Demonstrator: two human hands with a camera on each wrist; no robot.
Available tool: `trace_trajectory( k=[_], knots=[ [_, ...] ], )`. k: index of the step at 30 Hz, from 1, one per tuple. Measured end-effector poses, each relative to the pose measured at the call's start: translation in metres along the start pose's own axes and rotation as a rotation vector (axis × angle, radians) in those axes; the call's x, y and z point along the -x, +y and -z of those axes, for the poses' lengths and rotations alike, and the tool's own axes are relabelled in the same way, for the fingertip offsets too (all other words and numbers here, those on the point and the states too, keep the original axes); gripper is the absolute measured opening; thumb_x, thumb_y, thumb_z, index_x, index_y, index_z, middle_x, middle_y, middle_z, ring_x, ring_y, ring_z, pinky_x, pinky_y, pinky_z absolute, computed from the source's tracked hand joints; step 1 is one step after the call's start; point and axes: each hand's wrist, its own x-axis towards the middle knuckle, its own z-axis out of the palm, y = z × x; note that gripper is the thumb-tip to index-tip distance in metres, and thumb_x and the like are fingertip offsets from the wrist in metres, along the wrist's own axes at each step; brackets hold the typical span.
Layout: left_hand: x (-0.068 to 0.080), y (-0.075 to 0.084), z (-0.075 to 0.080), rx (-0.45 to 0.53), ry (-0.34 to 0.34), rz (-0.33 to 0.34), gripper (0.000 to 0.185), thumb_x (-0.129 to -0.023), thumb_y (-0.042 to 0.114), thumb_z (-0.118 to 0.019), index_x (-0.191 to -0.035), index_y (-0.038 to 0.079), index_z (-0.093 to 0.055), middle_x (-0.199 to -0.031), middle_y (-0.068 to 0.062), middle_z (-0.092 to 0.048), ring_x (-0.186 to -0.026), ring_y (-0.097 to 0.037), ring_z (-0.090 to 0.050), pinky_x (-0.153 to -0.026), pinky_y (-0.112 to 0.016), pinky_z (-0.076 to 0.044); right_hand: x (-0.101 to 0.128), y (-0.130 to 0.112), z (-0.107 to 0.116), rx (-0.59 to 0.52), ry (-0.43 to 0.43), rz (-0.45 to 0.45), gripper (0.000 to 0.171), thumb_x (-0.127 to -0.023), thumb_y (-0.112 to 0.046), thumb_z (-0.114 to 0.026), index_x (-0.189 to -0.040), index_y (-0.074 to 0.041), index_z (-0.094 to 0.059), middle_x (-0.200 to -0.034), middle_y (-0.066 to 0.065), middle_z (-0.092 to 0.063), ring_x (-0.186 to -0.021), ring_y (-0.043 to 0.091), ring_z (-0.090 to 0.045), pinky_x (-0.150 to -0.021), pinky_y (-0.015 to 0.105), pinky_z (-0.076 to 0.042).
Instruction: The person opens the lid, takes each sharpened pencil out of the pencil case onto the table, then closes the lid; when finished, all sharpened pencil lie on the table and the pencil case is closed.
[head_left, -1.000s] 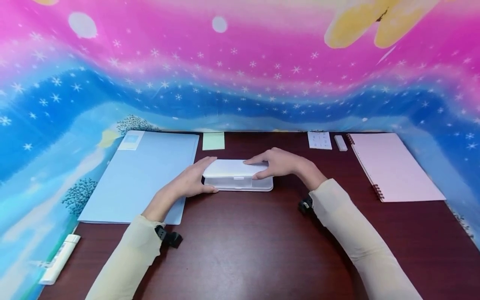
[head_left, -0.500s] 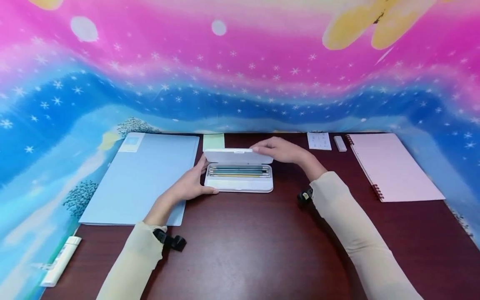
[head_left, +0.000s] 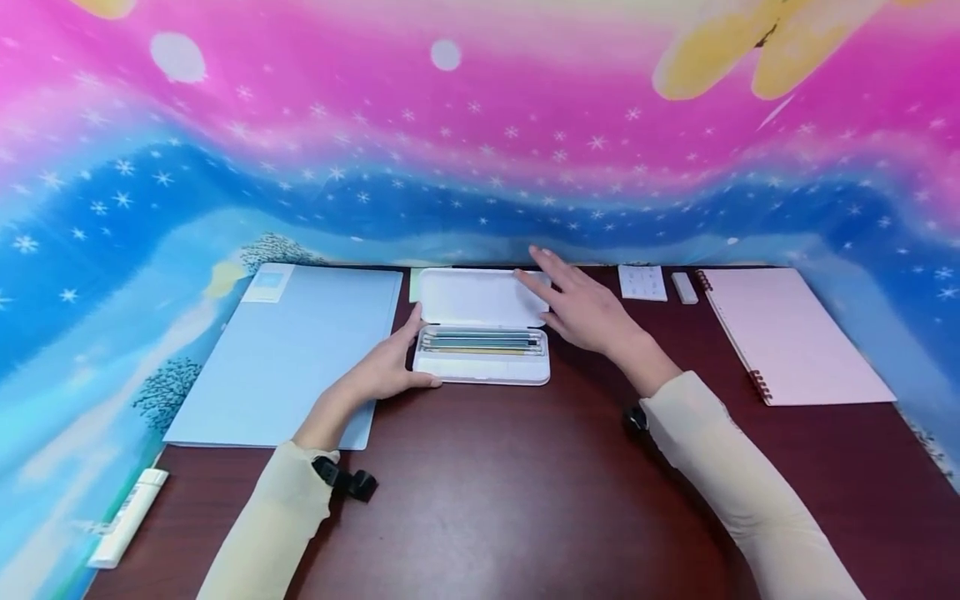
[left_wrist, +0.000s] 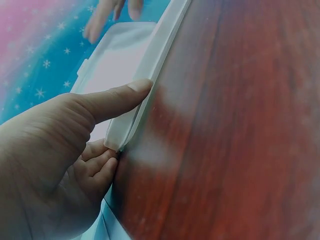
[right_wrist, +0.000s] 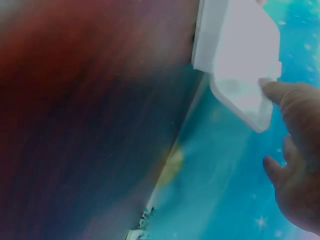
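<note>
A white pencil case point(head_left: 480, 367) lies open on the dark wooden desk point(head_left: 525, 500), its lid point(head_left: 480, 297) folded back flat and several pencils point(head_left: 480, 342) in the tray. My left hand point(head_left: 390, 367) grips the case's left end, thumb along the front edge point(left_wrist: 131, 92) and fingers curled at the corner. My right hand point(head_left: 581, 308) hovers at the lid's right end with fingers spread and straight; one fingertip point(right_wrist: 272, 90) touches the lid's edge point(right_wrist: 240, 95).
A light blue folder point(head_left: 292, 350) lies to the left, a pink spiral notebook point(head_left: 787, 333) to the right. A small white card point(head_left: 642, 282) and an eraser point(head_left: 683, 287) sit at the back right. A white tube point(head_left: 123, 517) lies near the front left edge. A colourful cloth backdrop point(head_left: 480, 125) rises behind.
The case's lid went from shut to fully folded back, lifted by my right hand, which has now let go and spread its fingers. My left hand stayed at the left end.
</note>
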Motion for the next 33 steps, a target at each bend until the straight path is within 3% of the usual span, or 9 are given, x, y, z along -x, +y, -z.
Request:
trace_trajectory(
  k=[3,9,13,21,28,33],
  knots=[
    [0.002,-0.001,0.003,-0.01,0.002,0.014,0.128,-0.082,0.038,-0.085,-0.163,0.017,0.011,-0.166,-0.012,-0.031,-0.152,-0.03,-0.032,-0.12,-0.054,-0.031,0.008,-0.003,0.001,-0.074,-0.006,-0.001,0.073,-0.102,-0.037,-0.061,-0.163,-0.022,-0.025,-0.172,0.008,-0.013,-0.159,0.029,-0.016,-0.123,0.048,-0.029],
    [0.003,0.001,0.006,-0.057,0.001,0.038,0.122,-0.082,0.039,-0.084,-0.165,0.017,0.003,-0.168,-0.013,-0.026,-0.152,-0.034,-0.032,-0.119,-0.055,-0.033,0.013,-0.003,-0.005,-0.342,-0.155,-0.099,0.074,-0.103,-0.049,-0.055,-0.164,-0.023,-0.022,-0.173,0.003,-0.01,-0.158,0.026,-0.021,-0.117,0.05,-0.038],
    [0.003,0.006,0.006,-0.12,-0.014,0.063,0.116,-0.084,0.042,-0.082,-0.165,0.016,-0.005,-0.168,-0.015,-0.025,-0.152,-0.036,-0.032,-0.119,-0.055,-0.033,0.008,0.004,-0.011,-0.47,-0.231,-0.138,0.075,-0.102,-0.054,-0.051,-0.164,-0.024,-0.02,-0.173,0.003,-0.005,-0.159,0.027,-0.017,-0.12,0.052,-0.032],
    [0.003,0.015,0.004,-0.184,-0.042,0.108,0.104,-0.089,0.042,-0.078,-0.165,0.015,-0.012,-0.168,-0.014,-0.024,-0.153,-0.038,-0.029,-0.12,-0.056,-0.031,-0.004,0.021,-0.025,-0.579,-0.325,-0.159,0.077,-0.102,-0.058,-0.049,-0.163,-0.019,-0.025,-0.173,0.007,-0.011,-0.159,0.028,-0.012,-0.126,0.052,-0.02],
    [0.005,0.017,0.003,-0.257,-0.029,0.118,0.1,-0.089,0.044,-0.077,-0.164,0.012,-0.019,-0.167,-0.016,-0.029,-0.149,-0.04,-0.036,-0.117,-0.056,-0.035,-0.01,0.029,-0.03,-0.641,-0.394,-0.18,0.07,-0.104,-0.056,-0.045,-0.162,-0.02,-0.028,-0.172,0.003,-0.016,-0.159,0.027,-0.016,-0.126,0.053,-0.019],
    [0.006,0.019,0.003,-0.293,-0.011,0.108,0.097,-0.089,0.044,-0.077,-0.162,0.009,-0.024,-0.165,-0.018,-0.031,-0.151,-0.039,-0.032,-0.119,-0.057,-0.032,-0.009,0.025,-0.028,-0.636,-0.391,-0.17,0.075,-0.102,-0.059,-0.046,-0.162,-0.018,-0.027,-0.172,0.005,-0.014,-0.16,0.027,-0.012,-0.126,0.053,-0.018]
  ],
)
